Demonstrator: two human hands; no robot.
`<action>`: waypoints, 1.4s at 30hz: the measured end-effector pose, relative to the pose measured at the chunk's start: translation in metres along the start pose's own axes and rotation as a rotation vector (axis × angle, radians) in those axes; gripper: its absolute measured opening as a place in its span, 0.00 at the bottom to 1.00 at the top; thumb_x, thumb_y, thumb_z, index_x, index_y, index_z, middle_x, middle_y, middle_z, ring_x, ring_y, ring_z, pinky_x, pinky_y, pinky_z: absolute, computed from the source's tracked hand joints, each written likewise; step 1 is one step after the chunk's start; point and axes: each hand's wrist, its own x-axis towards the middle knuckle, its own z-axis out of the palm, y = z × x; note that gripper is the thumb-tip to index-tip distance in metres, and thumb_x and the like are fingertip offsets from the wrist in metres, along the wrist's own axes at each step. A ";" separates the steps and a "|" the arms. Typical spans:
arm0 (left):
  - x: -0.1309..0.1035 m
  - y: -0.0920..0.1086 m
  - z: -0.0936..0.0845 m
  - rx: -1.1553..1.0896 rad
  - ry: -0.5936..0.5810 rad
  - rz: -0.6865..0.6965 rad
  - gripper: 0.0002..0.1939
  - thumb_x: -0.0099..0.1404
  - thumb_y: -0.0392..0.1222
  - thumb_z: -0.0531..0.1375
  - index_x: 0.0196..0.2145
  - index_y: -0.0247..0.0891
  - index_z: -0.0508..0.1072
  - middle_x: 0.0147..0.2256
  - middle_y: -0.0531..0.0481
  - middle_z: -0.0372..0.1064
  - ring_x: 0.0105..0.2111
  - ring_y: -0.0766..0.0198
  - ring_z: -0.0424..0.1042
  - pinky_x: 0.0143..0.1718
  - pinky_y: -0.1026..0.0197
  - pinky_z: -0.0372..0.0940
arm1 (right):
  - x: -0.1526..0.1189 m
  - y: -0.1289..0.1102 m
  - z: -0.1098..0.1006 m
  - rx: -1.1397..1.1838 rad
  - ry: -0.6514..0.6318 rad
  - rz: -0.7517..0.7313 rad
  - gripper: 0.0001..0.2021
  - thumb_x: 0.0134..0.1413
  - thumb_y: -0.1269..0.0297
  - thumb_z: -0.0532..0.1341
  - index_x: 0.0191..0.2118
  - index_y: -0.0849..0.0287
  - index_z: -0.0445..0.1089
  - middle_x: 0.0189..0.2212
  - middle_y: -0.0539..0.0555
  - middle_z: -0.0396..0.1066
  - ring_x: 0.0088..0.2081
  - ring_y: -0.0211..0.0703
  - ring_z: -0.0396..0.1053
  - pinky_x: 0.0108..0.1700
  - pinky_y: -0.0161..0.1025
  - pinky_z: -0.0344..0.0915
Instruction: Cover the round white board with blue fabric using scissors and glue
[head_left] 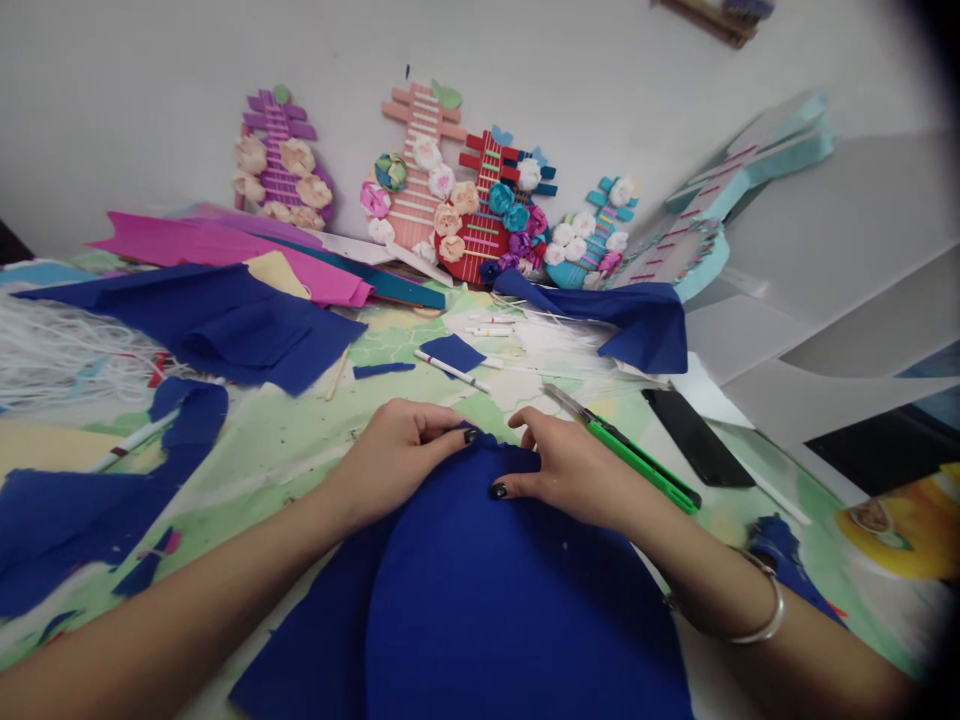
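Note:
In front of me lies a large rounded piece covered in dark blue crepe-like paper (525, 600), with gathered folds along its far edge. My left hand (397, 450) is closed at that edge, thumb and fingers pinching the blue paper. On the other side of the folds, my right hand (566, 460) has its thumb on the upper face and its fingers over the far rim, gripping it. Some of its fingertips are hidden. A flat blue sheet extends from under the piece at the left. Just beyond my right hand lies a green utility knife (641, 460), its blade pointing away.
Decorated paper guitars, among them a purple one (281, 165), lean against the wall. Blue sheets (217, 320), pink paper (240, 255), white strings (67, 350) and a white stick (452, 370) lie around. A black phone (697, 437) rests at right, near a blue glue gun-like object (787, 560).

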 end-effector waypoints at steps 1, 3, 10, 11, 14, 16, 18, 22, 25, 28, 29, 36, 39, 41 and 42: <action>-0.001 0.000 0.001 0.044 0.002 0.030 0.12 0.63 0.42 0.55 0.35 0.39 0.79 0.31 0.50 0.78 0.27 0.62 0.74 0.26 0.64 0.67 | 0.000 0.000 0.000 -0.004 0.003 0.002 0.30 0.43 0.52 0.67 0.51 0.62 0.63 0.41 0.59 0.70 0.40 0.49 0.67 0.38 0.42 0.61; -0.005 0.000 0.002 0.154 0.015 0.104 0.12 0.63 0.39 0.55 0.36 0.41 0.79 0.34 0.52 0.78 0.30 0.63 0.76 0.31 0.64 0.69 | -0.001 -0.001 0.000 -0.005 0.008 0.003 0.30 0.43 0.52 0.68 0.50 0.62 0.63 0.41 0.59 0.70 0.40 0.49 0.67 0.38 0.41 0.61; -0.016 -0.010 0.009 0.563 -0.037 0.458 0.14 0.65 0.33 0.53 0.41 0.42 0.76 0.39 0.51 0.78 0.37 0.63 0.77 0.48 0.57 0.68 | -0.001 -0.002 0.001 -0.017 0.006 -0.005 0.29 0.43 0.53 0.68 0.49 0.64 0.63 0.40 0.60 0.70 0.39 0.49 0.67 0.37 0.40 0.60; -0.016 -0.012 0.010 0.605 -0.053 0.528 0.14 0.66 0.32 0.52 0.42 0.41 0.76 0.40 0.50 0.77 0.38 0.63 0.77 0.51 0.54 0.66 | -0.001 -0.002 0.001 -0.024 0.007 -0.003 0.28 0.44 0.54 0.68 0.49 0.63 0.63 0.40 0.60 0.70 0.39 0.49 0.67 0.37 0.40 0.60; -0.017 -0.016 0.011 0.675 -0.044 0.651 0.14 0.66 0.31 0.50 0.43 0.39 0.74 0.40 0.48 0.77 0.44 0.64 0.74 0.57 0.51 0.61 | -0.001 -0.003 0.001 -0.037 0.007 0.005 0.27 0.44 0.56 0.68 0.49 0.63 0.63 0.40 0.60 0.70 0.40 0.50 0.67 0.37 0.41 0.60; -0.017 -0.016 0.012 0.701 0.021 0.651 0.14 0.65 0.32 0.52 0.46 0.38 0.72 0.43 0.47 0.76 0.48 0.62 0.72 0.58 0.49 0.59 | -0.002 -0.004 0.001 -0.036 0.007 0.004 0.26 0.45 0.57 0.68 0.48 0.63 0.63 0.40 0.61 0.70 0.41 0.51 0.67 0.38 0.41 0.60; -0.016 -0.015 0.013 0.743 0.083 0.594 0.19 0.63 0.34 0.55 0.52 0.35 0.68 0.49 0.43 0.72 0.53 0.58 0.68 0.58 0.47 0.59 | -0.002 -0.005 0.001 -0.041 0.005 0.002 0.25 0.45 0.57 0.67 0.47 0.64 0.63 0.41 0.62 0.70 0.41 0.50 0.67 0.38 0.40 0.60; -0.011 -0.012 0.020 0.827 0.167 0.531 0.21 0.60 0.34 0.56 0.52 0.30 0.68 0.49 0.38 0.71 0.52 0.51 0.68 0.54 0.44 0.62 | -0.002 -0.007 0.001 -0.072 0.005 0.006 0.27 0.45 0.55 0.68 0.47 0.66 0.62 0.40 0.62 0.70 0.39 0.49 0.67 0.37 0.39 0.59; -0.006 -0.009 0.026 0.829 0.247 0.548 0.13 0.62 0.33 0.56 0.44 0.31 0.73 0.39 0.42 0.76 0.42 0.53 0.72 0.46 0.47 0.67 | -0.002 -0.007 0.003 -0.083 0.016 0.007 0.29 0.44 0.56 0.69 0.48 0.67 0.62 0.41 0.62 0.70 0.40 0.50 0.67 0.37 0.39 0.59; -0.003 -0.006 0.030 0.868 0.279 0.510 0.11 0.62 0.34 0.57 0.42 0.32 0.75 0.33 0.44 0.75 0.37 0.53 0.68 0.40 0.48 0.66 | -0.003 -0.006 0.006 -0.092 0.048 -0.021 0.30 0.44 0.55 0.68 0.49 0.68 0.62 0.41 0.63 0.70 0.42 0.52 0.67 0.39 0.41 0.60; -0.002 -0.005 0.031 0.888 0.278 0.484 0.11 0.62 0.34 0.57 0.41 0.31 0.75 0.32 0.44 0.74 0.36 0.53 0.67 0.40 0.48 0.66 | -0.003 -0.005 0.007 -0.098 0.064 -0.033 0.29 0.45 0.55 0.68 0.49 0.67 0.62 0.40 0.63 0.70 0.42 0.53 0.67 0.39 0.41 0.60; 0.001 -0.006 0.031 0.857 0.218 0.445 0.09 0.63 0.33 0.56 0.31 0.33 0.77 0.27 0.46 0.69 0.32 0.57 0.62 0.36 0.52 0.62 | -0.005 -0.004 0.012 -0.115 0.119 -0.073 0.30 0.45 0.54 0.68 0.50 0.69 0.62 0.41 0.65 0.69 0.45 0.56 0.67 0.41 0.43 0.62; 0.002 -0.009 0.031 0.802 0.208 0.520 0.09 0.64 0.32 0.56 0.31 0.33 0.77 0.28 0.46 0.69 0.33 0.58 0.61 0.36 0.54 0.62 | -0.005 -0.005 0.012 -0.109 0.123 -0.056 0.29 0.45 0.55 0.68 0.49 0.69 0.62 0.40 0.64 0.70 0.44 0.56 0.68 0.40 0.43 0.62; 0.002 -0.012 0.032 0.783 0.188 0.557 0.10 0.64 0.33 0.56 0.31 0.32 0.77 0.28 0.46 0.69 0.33 0.58 0.61 0.36 0.54 0.62 | -0.006 -0.005 0.011 -0.099 0.116 -0.049 0.29 0.45 0.55 0.68 0.48 0.69 0.63 0.40 0.64 0.70 0.43 0.56 0.68 0.39 0.43 0.62; 0.002 -0.013 0.032 0.779 0.176 0.571 0.10 0.64 0.33 0.56 0.31 0.32 0.77 0.27 0.46 0.68 0.33 0.59 0.61 0.36 0.55 0.61 | -0.005 -0.004 0.012 -0.095 0.114 -0.047 0.29 0.45 0.55 0.68 0.48 0.69 0.63 0.40 0.64 0.70 0.44 0.56 0.68 0.39 0.42 0.62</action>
